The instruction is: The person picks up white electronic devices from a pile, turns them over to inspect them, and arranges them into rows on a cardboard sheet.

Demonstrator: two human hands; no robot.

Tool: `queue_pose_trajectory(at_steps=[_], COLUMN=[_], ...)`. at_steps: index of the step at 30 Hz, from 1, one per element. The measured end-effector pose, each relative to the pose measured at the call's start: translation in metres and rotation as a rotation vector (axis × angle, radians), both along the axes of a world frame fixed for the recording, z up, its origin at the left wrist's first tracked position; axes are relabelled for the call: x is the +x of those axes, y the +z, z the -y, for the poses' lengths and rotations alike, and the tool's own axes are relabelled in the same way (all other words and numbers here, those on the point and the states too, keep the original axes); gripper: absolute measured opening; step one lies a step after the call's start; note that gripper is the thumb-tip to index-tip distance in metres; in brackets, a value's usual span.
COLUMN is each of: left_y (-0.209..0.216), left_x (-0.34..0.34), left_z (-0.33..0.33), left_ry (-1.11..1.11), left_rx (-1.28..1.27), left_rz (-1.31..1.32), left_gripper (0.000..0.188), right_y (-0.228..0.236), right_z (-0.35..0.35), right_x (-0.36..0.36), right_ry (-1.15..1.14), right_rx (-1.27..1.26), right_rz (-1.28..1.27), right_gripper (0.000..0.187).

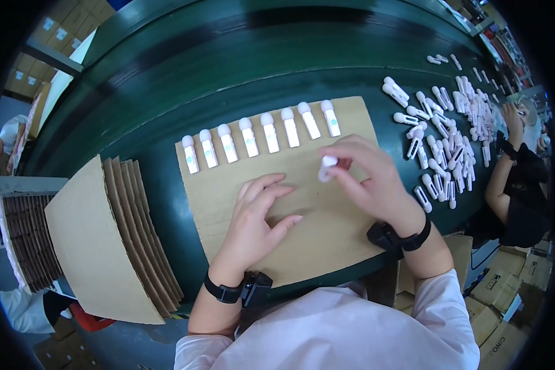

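A flat brown cardboard sheet lies in front of me on the green work surface. Along its far edge runs a row of several small white round-headed devices, heads pointing away from me; most have a pale blue-green mark on the body. Between thumb and fingers of my right hand is another white round-headed device, held above the sheet and slightly blurred. My left hand hovers over or rests on the sheet's middle-left, fingers apart, holding nothing.
Many more such devices lie in a loose pile at the right. Beyond it, another person's arm reaches in. Stacked cardboard sheets stand at the left. Cardboard boxes sit at the lower right.
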State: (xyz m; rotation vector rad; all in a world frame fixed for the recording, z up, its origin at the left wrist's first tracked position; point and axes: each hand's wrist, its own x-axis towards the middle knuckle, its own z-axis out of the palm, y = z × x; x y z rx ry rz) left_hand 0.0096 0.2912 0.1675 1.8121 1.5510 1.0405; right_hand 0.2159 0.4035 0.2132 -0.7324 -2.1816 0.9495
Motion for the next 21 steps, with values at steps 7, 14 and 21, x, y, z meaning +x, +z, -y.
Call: queue_pose_trajectory(at_steps=[7, 14, 21], left_y=[0.005, 0.004, 0.004], left_x=[0.004, 0.003, 0.004], left_z=[0.001, 0.002, 0.002], left_ry=[-0.045, -0.046, -0.057], left_rx=[-0.050, -0.061, -0.054], left_rz=[-0.047, -0.070, -0.073], left_gripper=[0.040, 0.038, 0.039], right_y=[-0.005, -0.023, -0.029], right_z=[-0.049, -0.044, -0.061], right_x=[0.038, 0.051, 0.045], right_ry=[-0.142, 0.001, -0.049], right_rx=[0.369, 0.422, 0.444], right_rz=[0.234, 0.438, 0.461], right_gripper=[0.020, 0.016, 0.016])
